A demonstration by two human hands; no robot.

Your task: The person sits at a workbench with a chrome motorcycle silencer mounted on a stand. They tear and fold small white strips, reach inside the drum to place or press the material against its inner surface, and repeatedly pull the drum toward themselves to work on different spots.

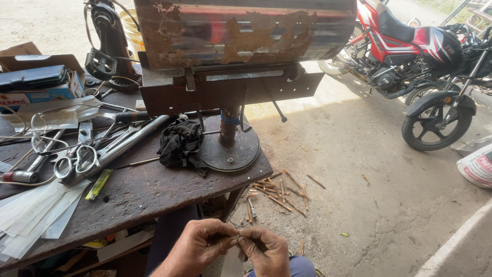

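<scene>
My left hand [202, 245] and my right hand [264, 249] meet low in the head view, just off the front edge of a dark wooden workbench [148, 197]. The fingertips of both hands pinch one small thin piece [239, 235] between them; what it is I cannot make out. Below the hands a pale flat strip [233, 262] shows, partly hidden. On the bench nearest my hands stands a rusty metal machine [241, 36] on a round base [230, 151], with a black rag [179, 143] beside it.
Scissors [72, 163], wrenches and other tools [118, 141] lie on the bench's left, with clear plastic sheets [36, 210] and boxes [36, 82]. Short copper-coloured sticks [279, 192] litter the concrete floor. A red motorcycle [405, 46] is parked at the right, a white sack [476, 164] beyond.
</scene>
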